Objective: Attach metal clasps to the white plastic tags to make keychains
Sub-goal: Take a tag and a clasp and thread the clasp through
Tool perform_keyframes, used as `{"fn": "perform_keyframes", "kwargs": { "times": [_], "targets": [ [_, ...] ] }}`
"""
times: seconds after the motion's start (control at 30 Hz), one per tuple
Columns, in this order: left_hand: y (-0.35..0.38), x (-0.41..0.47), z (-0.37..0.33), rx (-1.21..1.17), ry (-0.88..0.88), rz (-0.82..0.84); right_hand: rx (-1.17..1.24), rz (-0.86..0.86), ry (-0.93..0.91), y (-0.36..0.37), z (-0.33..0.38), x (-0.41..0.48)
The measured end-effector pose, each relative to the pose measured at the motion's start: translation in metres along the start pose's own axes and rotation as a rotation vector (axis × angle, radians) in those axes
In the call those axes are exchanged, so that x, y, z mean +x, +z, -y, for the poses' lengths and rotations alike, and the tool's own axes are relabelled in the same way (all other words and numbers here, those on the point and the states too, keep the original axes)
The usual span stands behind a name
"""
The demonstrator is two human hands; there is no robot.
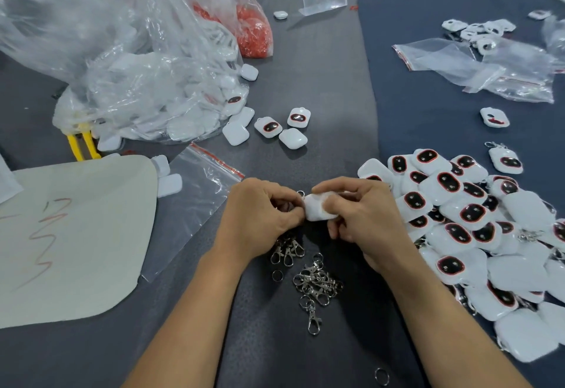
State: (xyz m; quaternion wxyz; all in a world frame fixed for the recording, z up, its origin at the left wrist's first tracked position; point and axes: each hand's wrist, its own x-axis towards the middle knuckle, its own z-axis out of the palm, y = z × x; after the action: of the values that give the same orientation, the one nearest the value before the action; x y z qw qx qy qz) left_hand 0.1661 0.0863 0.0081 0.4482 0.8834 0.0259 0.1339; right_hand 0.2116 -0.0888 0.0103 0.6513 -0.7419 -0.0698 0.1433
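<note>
At the near middle of the dark table [321, 82], seen from the head camera, both hands meet over one white tag [318, 209], which is held up off the surface between them. The right grip [363, 213] is closed on it, thumb and curled fingers pinching its right half. The left grip [256, 213] is curled too, its fingertips pinching a small ring [301, 194] against the tag's left end. The tag's long axis runs crossways, left to right, so the end that must take the ring points straight at the left grip, and the two touch there. The eyelet itself is hidden by fingers. Threading looks under way, not finished, and the next move probably calls for the left grip to turn the ring while the right holds the tag steady. Some clasps [287, 251] show just below the left grip; whether they hang from it or lie on the table I cannot tell. More loose clasps [318, 280] lie near, between the forearms. A heap of tags with clasps [458, 219] sits just right of the right grip, and bare tags [293, 138] lie farther off beside a clear bag [153, 91]
</note>
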Motion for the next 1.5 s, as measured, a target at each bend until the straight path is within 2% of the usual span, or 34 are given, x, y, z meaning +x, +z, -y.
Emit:
{"fn": "perform_keyframes", "kwargs": {
  "times": [0.1, 0.33, 0.47, 0.67, 0.8, 1.0, 1.07, 1.13, 1.17, 1.23, 1.33, 1.43, 1.5],
  "targets": [
    [-0.004, 0.002, -0.001, -0.139, -0.011, 0.022, 0.159, 0.003, 0.029, -0.003, 0.002, 0.003],
    [-0.004, 0.004, -0.006, -0.285, -0.066, 0.011, 0.393, 0.094, 0.149, -0.009, 0.010, -0.003],
    [-0.004, 0.004, -0.007, -0.418, -0.071, -0.007, 0.446, 0.151, 0.198, -0.010, 0.013, -0.005],
    [-0.005, 0.003, -0.012, -0.416, 0.009, -0.014, 0.449, 0.161, 0.190, -0.011, 0.014, -0.005],
    [-0.005, 0.000, -0.014, -0.279, 0.038, -0.030, 0.411, 0.121, 0.111, -0.011, 0.015, -0.006],
    [0.004, -0.005, -0.016, 0.257, 0.262, -0.139, 0.243, -0.028, -0.180, -0.003, 0.009, -0.010],
    [0.007, -0.005, -0.014, 0.350, 0.255, -0.155, 0.144, -0.062, -0.260, 0.003, 0.006, -0.013],
    [0.010, -0.006, -0.016, 0.363, 0.219, -0.185, 0.200, -0.089, -0.220, 0.007, 0.007, -0.014],
    [0.011, -0.005, -0.018, 0.316, 0.169, -0.201, 0.274, -0.098, -0.169, 0.007, 0.008, -0.014],
    [0.010, -0.002, -0.020, 0.032, 0.029, -0.188, 0.431, -0.093, -0.055, 0.005, 0.012, -0.013],
    [0.008, -0.001, -0.023, -0.404, -0.089, -0.058, 0.577, -0.055, 0.093, 0.002, 0.015, -0.012],
    [0.010, -0.003, -0.028, -0.541, -0.159, -0.001, 0.636, -0.038, 0.129, 0.002, 0.015, -0.012],
    [0.011, -0.003, -0.028, -0.508, -0.143, -0.037, 0.598, -0.067, 0.053, 0.003, 0.015, -0.012]
  ]
}}
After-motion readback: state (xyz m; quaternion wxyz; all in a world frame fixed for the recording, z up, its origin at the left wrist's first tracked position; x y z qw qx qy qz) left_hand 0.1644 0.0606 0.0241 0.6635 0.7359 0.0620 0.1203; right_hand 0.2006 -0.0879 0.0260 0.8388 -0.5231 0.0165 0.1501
